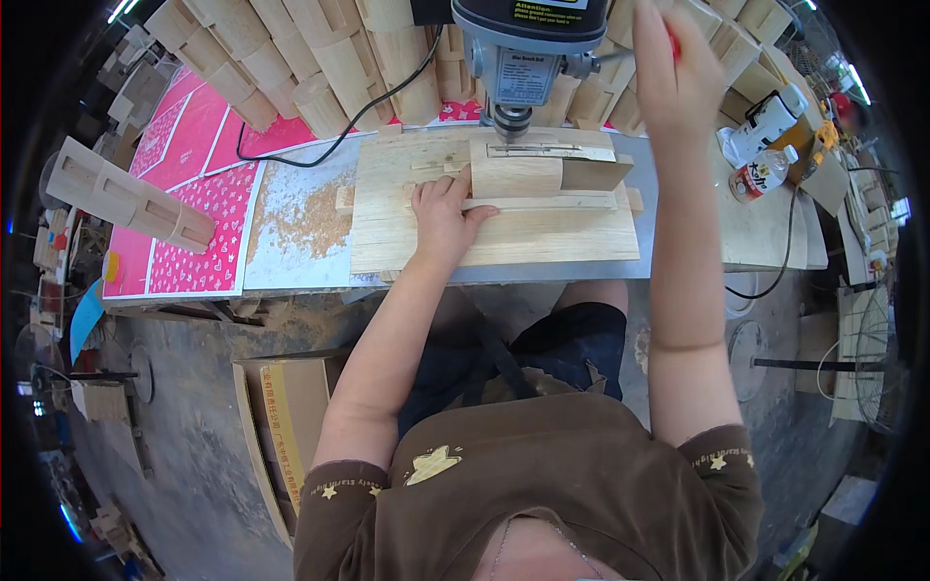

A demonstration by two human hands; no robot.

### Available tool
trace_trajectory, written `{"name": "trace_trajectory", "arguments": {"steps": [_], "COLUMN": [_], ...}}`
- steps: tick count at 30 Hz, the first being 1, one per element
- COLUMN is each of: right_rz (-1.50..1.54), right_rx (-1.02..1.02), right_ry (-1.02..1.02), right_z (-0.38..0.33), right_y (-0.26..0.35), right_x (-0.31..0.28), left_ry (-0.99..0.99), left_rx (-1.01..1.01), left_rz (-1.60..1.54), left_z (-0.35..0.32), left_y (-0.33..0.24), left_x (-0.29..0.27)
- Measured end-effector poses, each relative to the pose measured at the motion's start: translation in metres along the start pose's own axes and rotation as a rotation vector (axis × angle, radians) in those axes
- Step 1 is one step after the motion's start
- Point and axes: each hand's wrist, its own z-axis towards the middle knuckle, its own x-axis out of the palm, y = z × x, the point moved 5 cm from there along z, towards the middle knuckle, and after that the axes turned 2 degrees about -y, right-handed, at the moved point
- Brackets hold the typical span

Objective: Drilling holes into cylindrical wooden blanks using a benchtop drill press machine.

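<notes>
The left hand presses flat, ungripped, on the light, stiff wooden block, best steadied by its side, while the right hand is clenched on the drill lever.

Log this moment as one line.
left hand: steadies wood block on jig board | right hand: grips drill press lever | sawdust left

Two hands, one drill press, two bottles, one cardboard box, one wooden block
</notes>
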Motion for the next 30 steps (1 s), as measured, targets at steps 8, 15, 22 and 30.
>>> {"name": "trace_trajectory", "arguments": {"steps": [8,15,22,30], "right_rz": [0.04,-0.229,-0.22,-0.16], "right_rx": [0.108,-0.252,-0.225,-0.23], "right_ry": [0.097,0.636,0.654,0.708], "right_z": [0.041,-0.126,-0.129,-0.14], "right_y": [-0.045,-0.093,-0.079,-0.053], "right_x": [0.048,0.046,0.042,0.038], "left_ry": [-0.01,0.083,0.095,0.15], "left_rx": [-0.1,-0.056,-0.267,-0.867], "left_rz": [-0.213,-0.225,-0.293,-0.768], "left_z": [0.009,0.019,-0.012,-0.008], "left_y": [-0.005,0.01,0.073,0.041], "left_x": [-0.003,-0.011,-0.097,-0.112]}}
